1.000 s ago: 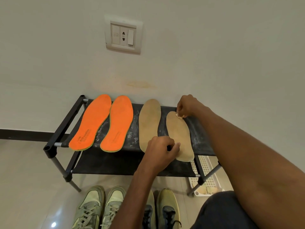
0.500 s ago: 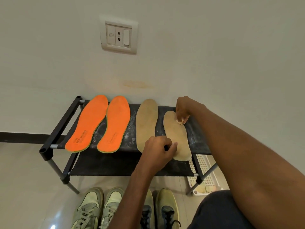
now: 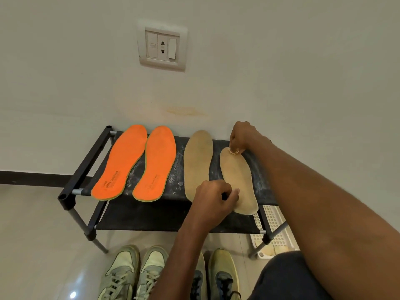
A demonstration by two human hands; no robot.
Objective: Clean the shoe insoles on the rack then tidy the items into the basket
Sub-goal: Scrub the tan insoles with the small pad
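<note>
Against the frames from a second and half a second ago, we note little change: our right hand still works at the toe end of the right tan insole, fingers curled and pinching a small pale wad against it, while our left hand still pins the heel end, fingers curled with the thumb pressed onto the insole's inner edge. All four insoles sit where they sat before. The left tan insole lies just beside the one being cleaned, a narrow strip of dusty black shelf between them. The two orange insoles lie side by side on the left half of the rack, their heels overhanging the front rail. The heel of the worked insole also overhangs the front edge. The white perforated basket stands on the floor under the rack's right end, partly hidden by our right arm; something pale lies in it, too unclear to name. Shoes stand on the floor before the rack. A wall socket is above. Bare floor lies left of the rack.
</note>
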